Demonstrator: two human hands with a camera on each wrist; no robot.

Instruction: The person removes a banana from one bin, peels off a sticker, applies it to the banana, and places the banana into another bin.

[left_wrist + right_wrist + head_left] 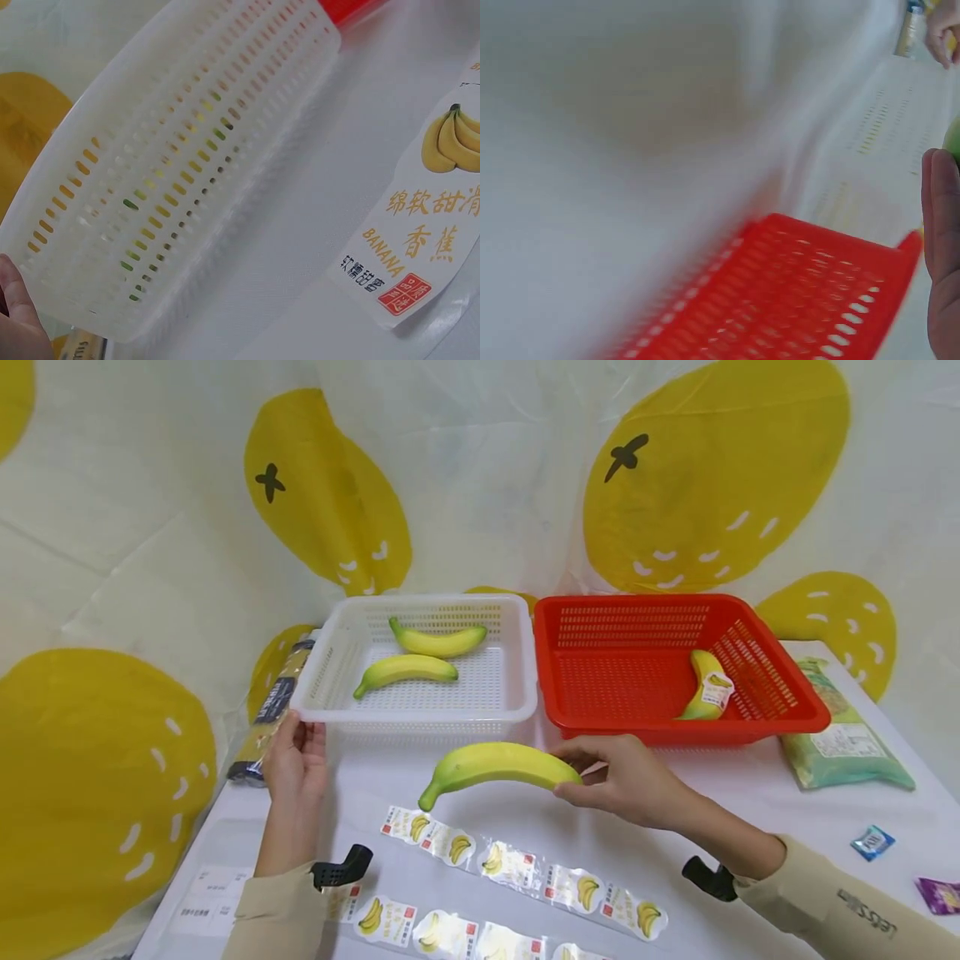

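Observation:
My right hand pinches one end of a yellow banana with a green tip, held above the table before the baskets. No label shows on its visible side. At the front left corner of a white plastic basket, my left hand holds the rim, fingers curled beneath it. Inside that basket lie two bananas, a rear one and a front one. A red basket beside it contains a banana bearing a white label. The right wrist view shows only part of the right hand.
Strips of banana labels lie on the white table in front. A green-and-clear bag is right of the red basket, with small blue and purple packets nearer. A long packaged roll lies left of the white basket.

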